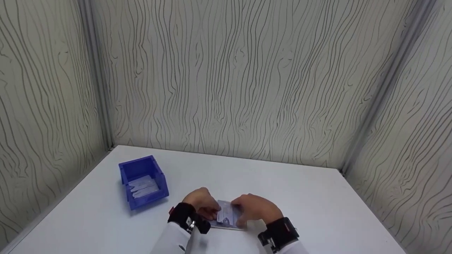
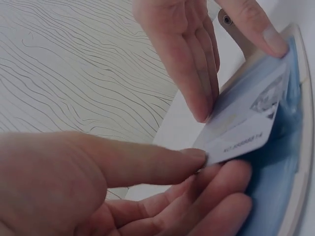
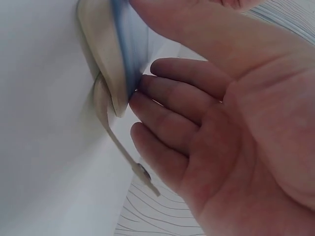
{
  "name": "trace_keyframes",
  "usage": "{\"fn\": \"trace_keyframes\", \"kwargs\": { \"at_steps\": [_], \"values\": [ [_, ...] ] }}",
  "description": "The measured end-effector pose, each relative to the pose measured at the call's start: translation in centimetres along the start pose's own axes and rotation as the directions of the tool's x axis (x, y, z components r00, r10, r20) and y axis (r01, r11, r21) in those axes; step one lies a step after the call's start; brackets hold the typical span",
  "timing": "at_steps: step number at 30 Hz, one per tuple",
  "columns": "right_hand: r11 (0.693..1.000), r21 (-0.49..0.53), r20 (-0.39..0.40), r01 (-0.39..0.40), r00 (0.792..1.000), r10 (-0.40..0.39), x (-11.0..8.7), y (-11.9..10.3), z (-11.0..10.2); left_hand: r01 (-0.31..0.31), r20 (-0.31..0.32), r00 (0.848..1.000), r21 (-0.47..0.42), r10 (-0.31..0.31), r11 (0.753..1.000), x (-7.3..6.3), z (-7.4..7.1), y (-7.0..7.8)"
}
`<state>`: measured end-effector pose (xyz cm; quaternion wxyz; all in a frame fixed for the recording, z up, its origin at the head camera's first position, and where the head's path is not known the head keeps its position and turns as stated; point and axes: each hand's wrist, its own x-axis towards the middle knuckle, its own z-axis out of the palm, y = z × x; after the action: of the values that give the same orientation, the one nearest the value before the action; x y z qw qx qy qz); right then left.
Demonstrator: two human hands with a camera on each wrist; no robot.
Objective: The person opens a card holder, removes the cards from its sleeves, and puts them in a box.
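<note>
My left hand [image 1: 203,204] pinches a pale printed card [image 2: 241,128] by its end, thumb on top and fingers beneath. The card lies slanted over an open card holder [image 2: 275,196] with blue-tinted clear sleeves and a beige cover. My right hand [image 1: 256,208] spans the holder. Its thumb [image 2: 275,43] presses the sleeve near one edge, while the fingers [image 3: 165,118] reach the opposite edge. From the holder sticks out a beige strap [image 3: 120,145] with a metal snap. In the right wrist view the card is hidden.
A blue open bin [image 1: 150,201] stands on the white table [image 1: 317,211] to the left of my hands, with several pale cards [image 1: 144,186] inside. Wood-grain patterned panels [image 1: 226,77] enclose the table at the back and both sides.
</note>
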<state>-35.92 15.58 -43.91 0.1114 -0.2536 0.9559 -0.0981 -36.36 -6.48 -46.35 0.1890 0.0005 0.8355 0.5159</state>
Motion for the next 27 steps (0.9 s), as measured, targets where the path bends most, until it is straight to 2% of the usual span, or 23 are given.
{"fn": "trace_keyframes", "kwargs": {
  "at_steps": [9, 14, 22, 27],
  "values": [
    [0.999, 0.021, -0.024, 0.033, 0.999, -0.032, 0.30, -0.02, 0.20, -0.001, -0.017, 1.000, 0.017, 0.001, 1.000, 0.03, 0.49, 0.06],
    [1.000, 0.017, -0.023, -0.021, 1.000, 0.021, 0.20, -0.04, 0.38, -0.005, -0.010, 1.000, 0.026, 0.005, 1.000, 0.00, 0.49, 0.08],
    [0.999, -0.029, -0.014, -0.018, 1.000, 0.017, 0.31, -0.09, 0.23, -0.020, -0.021, 1.000, 0.015, 0.020, 1.000, 0.00, -0.20, -0.02],
    [0.999, -0.029, -0.005, -0.035, 0.999, 0.035, 0.32, -0.07, 0.25, -0.011, -0.005, 1.000, 0.014, 0.011, 1.000, 0.03, -0.46, -0.17]
  ]
}}
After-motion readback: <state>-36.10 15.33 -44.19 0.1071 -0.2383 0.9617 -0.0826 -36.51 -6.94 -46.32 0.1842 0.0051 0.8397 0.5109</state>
